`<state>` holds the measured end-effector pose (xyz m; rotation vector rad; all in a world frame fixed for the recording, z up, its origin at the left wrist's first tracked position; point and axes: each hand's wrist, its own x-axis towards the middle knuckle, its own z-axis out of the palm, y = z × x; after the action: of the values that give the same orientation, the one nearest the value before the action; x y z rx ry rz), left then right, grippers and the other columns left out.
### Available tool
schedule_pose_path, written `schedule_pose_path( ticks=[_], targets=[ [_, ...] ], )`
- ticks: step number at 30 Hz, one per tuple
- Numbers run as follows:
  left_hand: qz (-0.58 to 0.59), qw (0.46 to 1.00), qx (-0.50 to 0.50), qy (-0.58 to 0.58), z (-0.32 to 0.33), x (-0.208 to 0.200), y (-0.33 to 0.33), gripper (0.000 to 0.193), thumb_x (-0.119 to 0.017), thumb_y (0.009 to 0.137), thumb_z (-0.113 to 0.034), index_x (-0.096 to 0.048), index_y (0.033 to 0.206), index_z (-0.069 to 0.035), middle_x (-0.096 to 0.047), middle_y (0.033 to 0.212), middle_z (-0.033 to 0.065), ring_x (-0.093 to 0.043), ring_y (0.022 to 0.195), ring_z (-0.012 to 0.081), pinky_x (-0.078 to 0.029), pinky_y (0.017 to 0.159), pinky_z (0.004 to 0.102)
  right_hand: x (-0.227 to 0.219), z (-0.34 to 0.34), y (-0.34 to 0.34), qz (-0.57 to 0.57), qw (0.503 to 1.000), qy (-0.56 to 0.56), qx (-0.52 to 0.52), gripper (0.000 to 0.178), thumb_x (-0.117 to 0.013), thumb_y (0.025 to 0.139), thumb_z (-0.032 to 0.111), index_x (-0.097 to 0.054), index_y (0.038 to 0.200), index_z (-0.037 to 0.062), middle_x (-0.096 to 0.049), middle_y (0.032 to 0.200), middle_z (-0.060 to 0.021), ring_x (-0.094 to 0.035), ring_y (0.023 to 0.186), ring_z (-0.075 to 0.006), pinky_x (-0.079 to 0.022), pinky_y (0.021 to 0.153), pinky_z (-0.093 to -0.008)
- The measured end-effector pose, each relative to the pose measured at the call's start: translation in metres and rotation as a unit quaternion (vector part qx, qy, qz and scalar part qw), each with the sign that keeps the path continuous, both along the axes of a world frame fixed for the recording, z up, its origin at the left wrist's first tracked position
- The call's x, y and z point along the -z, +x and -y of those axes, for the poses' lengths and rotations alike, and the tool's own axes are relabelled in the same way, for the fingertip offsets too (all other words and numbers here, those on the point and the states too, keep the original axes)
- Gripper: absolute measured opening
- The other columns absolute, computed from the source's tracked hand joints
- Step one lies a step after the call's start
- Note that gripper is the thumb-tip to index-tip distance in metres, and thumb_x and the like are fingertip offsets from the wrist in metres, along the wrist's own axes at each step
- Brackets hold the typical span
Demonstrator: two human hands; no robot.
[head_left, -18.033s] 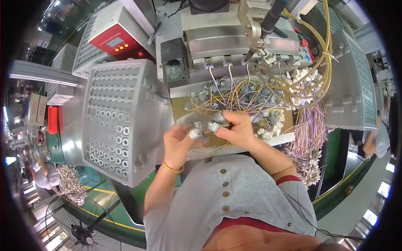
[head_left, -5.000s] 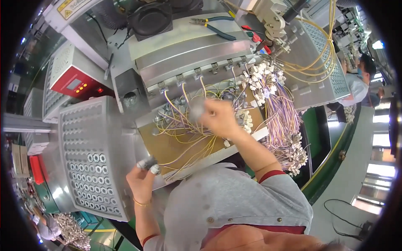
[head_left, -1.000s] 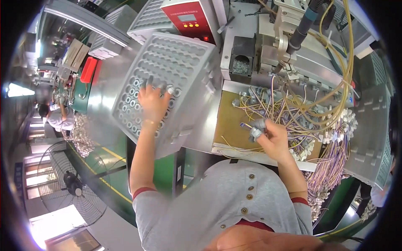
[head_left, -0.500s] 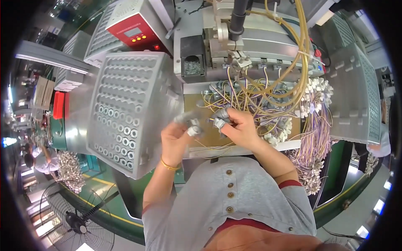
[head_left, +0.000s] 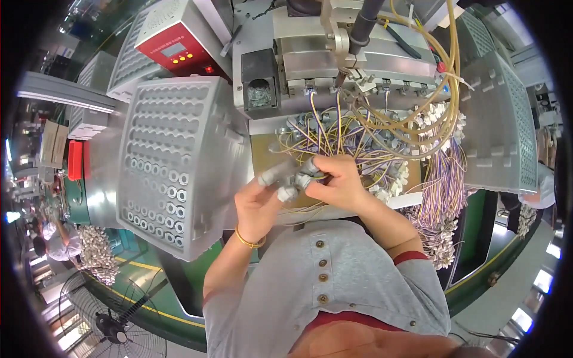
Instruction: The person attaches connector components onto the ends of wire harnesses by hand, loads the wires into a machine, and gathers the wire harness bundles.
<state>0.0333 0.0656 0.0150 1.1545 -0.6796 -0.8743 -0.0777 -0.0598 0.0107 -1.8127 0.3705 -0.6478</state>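
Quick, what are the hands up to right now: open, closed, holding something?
Left hand: partly curled; whether it holds anything cannot be told.
Right hand: closed, pinching a wire.

We can pass freely over the grey tray [head_left: 170,128]; between our right hand [head_left: 340,186] and the metal machine [head_left: 358,63], tangled wires [head_left: 325,136] crowd the way, yellow hoses [head_left: 454,59] looping above.

Tray [head_left: 209,173] left of wires [head_left: 339,128]
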Motion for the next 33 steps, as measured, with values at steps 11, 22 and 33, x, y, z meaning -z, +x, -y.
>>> schedule_pose_path(
  ticks=[11,22,33],
  targets=[
    [-0.112,0.993,-0.012,0.033,0.021,-0.001,-0.004,0.021,-0.054,0.079,-0.004,-0.056,0.099,0.001,-0.058,0.096,0.0094,-0.055,0.068,0.0123,-0.044,0.053,0.0217,-0.01,0.008,-0.007,-0.066,0.994,0.078,-0.048,0.016,-0.055,0.076,0.008,-0.052,0.089,-0.001,-0.056,0.065,-0.0017,-0.048,0.058,-0.0034,-0.039,0.052,-0.0198],
    [-0.247,0.96,0.132,0.013,0.045,0.029,-0.045,0.046,-0.057,0.077,-0.012,-0.04,0.119,-0.003,-0.054,0.103,0.0078,-0.054,0.08,0.016,-0.046,0.059,0.0271,0.009,0.042,-0.05,-0.113,0.978,0.102,0.14,0.019,-0.061,0.07,0.008,-0.058,0.087,0.0004,-0.057,0.07,0.0,-0.051,0.059,-0.0035,-0.037,0.05,-0.0178],
    [0.308,0.924,0.19,0.124,0.026,0.068,-0.038,0.022,-0.059,0.069,-0.002,-0.062,0.09,-0.003,-0.059,0.07,0.003,-0.054,0.059,0.0113,-0.046,0.055,0.0244,0.061,0.145,-0.068,0.146,0.84,0.23,0.469,0.014,-0.046,0.077,0.01,-0.042,0.064,0.0055,-0.037,0.048,-0.0021,-0.041,0.036,-0.0112,-0.041,0.036,-0.0246]
  ],
)
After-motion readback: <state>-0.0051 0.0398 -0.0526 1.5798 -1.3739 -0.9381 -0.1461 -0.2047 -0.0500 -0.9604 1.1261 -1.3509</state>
